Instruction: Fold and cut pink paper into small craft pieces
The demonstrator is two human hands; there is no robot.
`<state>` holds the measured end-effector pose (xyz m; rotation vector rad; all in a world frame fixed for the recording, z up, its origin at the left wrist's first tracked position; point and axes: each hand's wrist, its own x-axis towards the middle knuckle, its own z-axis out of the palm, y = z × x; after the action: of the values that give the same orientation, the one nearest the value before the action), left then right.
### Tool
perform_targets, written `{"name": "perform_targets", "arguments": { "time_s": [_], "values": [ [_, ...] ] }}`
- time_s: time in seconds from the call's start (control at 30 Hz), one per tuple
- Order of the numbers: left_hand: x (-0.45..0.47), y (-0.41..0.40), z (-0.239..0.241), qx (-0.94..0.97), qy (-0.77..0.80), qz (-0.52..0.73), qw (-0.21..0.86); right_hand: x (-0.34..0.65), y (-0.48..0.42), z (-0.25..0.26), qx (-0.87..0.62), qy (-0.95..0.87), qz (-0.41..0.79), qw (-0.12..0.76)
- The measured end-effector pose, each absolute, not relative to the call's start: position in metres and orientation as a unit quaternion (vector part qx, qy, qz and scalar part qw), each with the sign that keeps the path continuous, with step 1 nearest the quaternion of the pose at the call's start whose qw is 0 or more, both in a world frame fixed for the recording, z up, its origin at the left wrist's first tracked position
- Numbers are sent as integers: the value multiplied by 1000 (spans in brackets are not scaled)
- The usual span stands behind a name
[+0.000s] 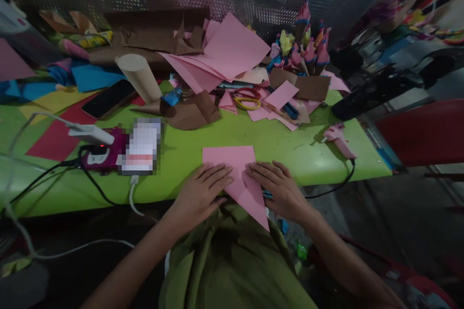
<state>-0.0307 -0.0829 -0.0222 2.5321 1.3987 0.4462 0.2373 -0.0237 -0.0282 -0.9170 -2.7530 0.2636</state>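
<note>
A sheet of pink paper [239,161] lies at the front edge of the green table, with a pointed corner hanging over the edge toward my lap. My left hand [206,186] rests flat on its left side, fingers stretched out and pointing inward. On the right side, my right hand [277,186] presses down with its fingers extended across the paper. Neither hand grips anything visible. Both thumbs sit near the table edge.
A phone on a charging cable [141,147] and a purple power strip [99,154] lie left. At right is a pink glue gun [340,141]. Behind are a cardboard tube [139,77], pink sheets [232,50], scissors [248,99] and several paper cones [310,53].
</note>
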Motion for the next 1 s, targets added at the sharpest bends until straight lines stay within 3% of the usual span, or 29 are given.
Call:
{"name": "perform_targets", "arguments": {
  "time_s": [0.43, 1.0],
  "values": [
    [-37, -101, -20, 761, 602, 241, 34, 234, -17, -27, -313, -923, 144, 172],
    [-33, -85, -16, 718, 649, 244, 60, 234, 5, -29, -362, -872, 250, 212]
  ]
}}
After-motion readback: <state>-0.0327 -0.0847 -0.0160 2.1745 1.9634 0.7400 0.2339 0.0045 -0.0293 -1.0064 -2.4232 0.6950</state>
